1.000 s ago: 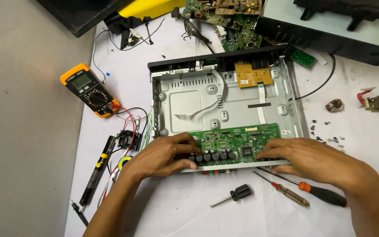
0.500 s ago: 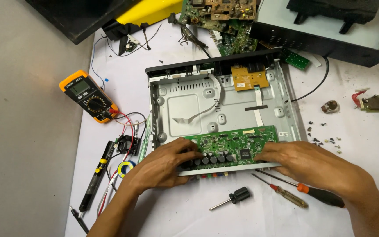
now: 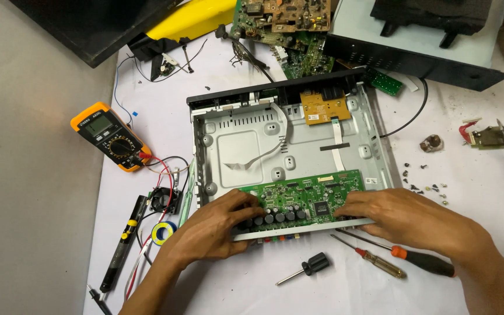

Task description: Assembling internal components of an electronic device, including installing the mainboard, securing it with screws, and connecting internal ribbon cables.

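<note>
both hands' [image 3: 214, 227] [image 3: 401, 213] grip on green circuit board [image 3: 304, 198] between them

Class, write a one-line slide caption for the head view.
Both hands, left hand and right hand, rest on the green circuit board in an open metal chassis.

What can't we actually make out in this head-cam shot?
- Near edge of the green circuit board: covered by the left hand and right hand; the grip cannot be read.
- Rear connectors on the open metal chassis: under the palms.
- Loose screws: too small to type.
- Scrap boards and metal bracket: cut off by the top and right edges.
- Multimeter dial position: too small.
</note>
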